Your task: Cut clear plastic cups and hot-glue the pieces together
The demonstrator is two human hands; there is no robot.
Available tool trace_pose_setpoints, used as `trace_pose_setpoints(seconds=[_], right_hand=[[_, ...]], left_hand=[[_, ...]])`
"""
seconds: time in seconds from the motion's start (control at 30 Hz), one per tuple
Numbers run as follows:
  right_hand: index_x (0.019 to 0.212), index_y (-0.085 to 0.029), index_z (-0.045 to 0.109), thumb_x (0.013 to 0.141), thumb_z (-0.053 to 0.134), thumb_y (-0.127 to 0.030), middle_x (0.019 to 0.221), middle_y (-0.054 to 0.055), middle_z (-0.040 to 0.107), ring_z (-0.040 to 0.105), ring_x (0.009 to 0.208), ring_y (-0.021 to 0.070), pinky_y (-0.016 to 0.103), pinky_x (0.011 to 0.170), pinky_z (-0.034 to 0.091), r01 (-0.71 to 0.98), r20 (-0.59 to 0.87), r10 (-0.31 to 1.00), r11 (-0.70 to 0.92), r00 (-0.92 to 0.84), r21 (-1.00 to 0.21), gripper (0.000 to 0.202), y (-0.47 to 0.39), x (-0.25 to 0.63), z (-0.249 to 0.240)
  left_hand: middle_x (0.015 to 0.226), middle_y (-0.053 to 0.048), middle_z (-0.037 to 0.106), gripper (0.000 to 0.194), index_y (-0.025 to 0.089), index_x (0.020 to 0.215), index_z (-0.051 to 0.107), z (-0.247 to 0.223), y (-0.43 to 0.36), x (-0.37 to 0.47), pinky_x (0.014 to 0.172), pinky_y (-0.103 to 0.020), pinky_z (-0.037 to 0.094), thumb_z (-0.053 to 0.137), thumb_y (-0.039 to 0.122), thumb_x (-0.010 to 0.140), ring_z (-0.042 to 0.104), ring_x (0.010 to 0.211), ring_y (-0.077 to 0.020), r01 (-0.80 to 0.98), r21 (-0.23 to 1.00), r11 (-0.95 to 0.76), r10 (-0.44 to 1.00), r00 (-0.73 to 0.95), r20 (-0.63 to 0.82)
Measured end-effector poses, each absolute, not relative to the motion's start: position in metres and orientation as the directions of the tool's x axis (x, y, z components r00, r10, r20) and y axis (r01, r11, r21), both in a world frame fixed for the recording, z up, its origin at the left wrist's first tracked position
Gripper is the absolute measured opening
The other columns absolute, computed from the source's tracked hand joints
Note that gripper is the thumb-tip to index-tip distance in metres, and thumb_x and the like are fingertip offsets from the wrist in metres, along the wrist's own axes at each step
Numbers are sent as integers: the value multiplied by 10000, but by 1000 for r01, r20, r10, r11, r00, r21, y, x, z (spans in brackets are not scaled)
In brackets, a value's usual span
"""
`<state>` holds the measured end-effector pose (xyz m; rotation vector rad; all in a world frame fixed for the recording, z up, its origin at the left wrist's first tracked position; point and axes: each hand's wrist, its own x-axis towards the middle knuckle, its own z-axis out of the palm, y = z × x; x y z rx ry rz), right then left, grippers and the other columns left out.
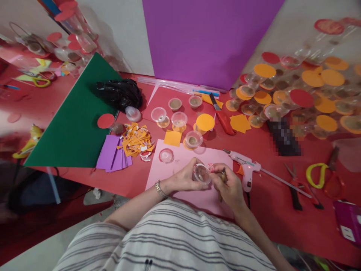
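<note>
My left hand is closed round a clear plastic cup, its open mouth tilted towards me. Close to the cup's right side, my right hand is pinched on a small dark and brassy tool whose kind I cannot make out. A small pink scrap shows at its fingertips, beside the cup's rim. Both hands are above a pink paper sheet. A round clear lid with a reddish rim lies on that sheet. To the right rests a glue gun with a glue stick in its back.
Cups with orange discs stand ahead, and many more are stacked at the right. Orange scraps and purple paper pieces lie left, near a green board. A red cutter, pliers and yellow-handled scissors lie around.
</note>
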<state>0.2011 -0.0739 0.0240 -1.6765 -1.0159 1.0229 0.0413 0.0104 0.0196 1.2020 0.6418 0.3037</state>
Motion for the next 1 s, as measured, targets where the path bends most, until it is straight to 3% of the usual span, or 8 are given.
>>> trace_pose_setpoints(seconds=[0.1,0.2,0.37,0.7,0.87,1.0], right_hand=[[743,-244,538,863,615,-360,862,34,643,562,609,146,290,579,457,342,-4,938,-130,346,-931,184,-74,202,22],[758,-256,528,889,582,-306,844,48,666,647,798,204,323,701,495,470,143,936,-27,322,-883,150,-74,203,20],[801,-265,528,908,552,-259,824,50,699,683,791,213,333,715,522,587,245,917,15,315,-810,110,-75,206,18],[783,-252,508,898,548,-351,719,26,664,647,647,187,289,591,501,579,227,907,-23,355,-815,157,-72,210,10],[775,-241,499,900,560,-358,568,-48,550,472,419,114,231,434,391,512,156,917,-59,367,-857,181,-71,211,12],[793,-232,513,930,531,-367,492,-92,442,375,363,91,211,372,326,439,98,929,-75,358,-895,194,-72,212,14]], left_hand=[[892,6,551,624,182,995,435,19,11,41,692,-273,438,835,494,633,526,780,-127,119,928,353,509,808,-298],[940,-10,547,628,180,995,443,18,12,41,719,-283,441,811,554,649,531,824,-142,113,934,340,542,788,-293],[939,-10,532,583,187,959,431,19,11,43,745,-295,437,754,601,704,504,825,-147,135,964,228,617,746,-250],[974,-60,638,643,162,1022,490,20,13,42,779,-333,476,765,627,673,591,855,-192,187,972,142,600,764,-235],[1023,-82,667,647,155,1049,524,17,13,41,820,-349,490,777,614,670,625,903,-211,156,969,192,580,778,-240],[1090,-99,666,618,159,1041,537,17,13,43,885,-371,487,794,583,673,636,989,-227,51,948,314,585,776,-236]])
